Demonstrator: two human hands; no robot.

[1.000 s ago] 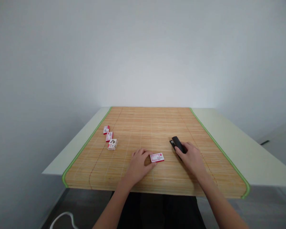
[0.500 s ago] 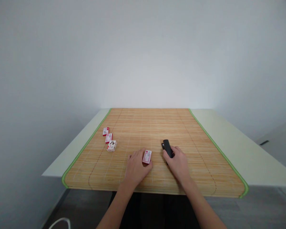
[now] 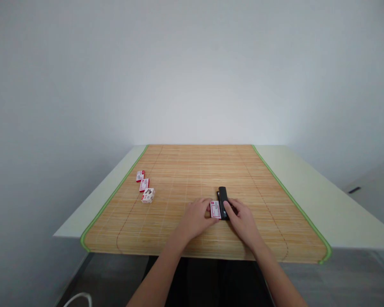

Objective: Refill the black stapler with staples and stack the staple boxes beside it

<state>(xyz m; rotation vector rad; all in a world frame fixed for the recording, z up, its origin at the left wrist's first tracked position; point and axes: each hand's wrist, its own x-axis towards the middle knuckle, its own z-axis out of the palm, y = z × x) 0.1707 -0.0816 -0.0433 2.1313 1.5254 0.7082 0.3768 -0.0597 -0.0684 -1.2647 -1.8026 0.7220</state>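
Observation:
A small red-and-white box (image 3: 215, 209) lies flat on the bamboo mat, pressed up against the left side of a black stapler (image 3: 223, 202). My left hand (image 3: 196, 217) grips that box, fingers at its far left corner and thumb at the near edge. From the right, my right hand (image 3: 242, 221) holds the stapler, its thumb resting on top and the other fingers along the right side. The stapler points away from me, lying lengthwise on the mat. Its right side is partly hidden by my fingers.
At the left of the bamboo mat (image 3: 192, 170) lie three more small boxes in a slanting row: a far red-and-white box (image 3: 140, 175), a middle box (image 3: 144, 184) and a thicker white box (image 3: 148, 195). White table (image 3: 307, 183) shows on both sides; a wall stands behind.
My left hand has carried the small box rightward until it sits beside the stapler. My right thumb has moved onto the stapler's top, and the stapler stands straighter.

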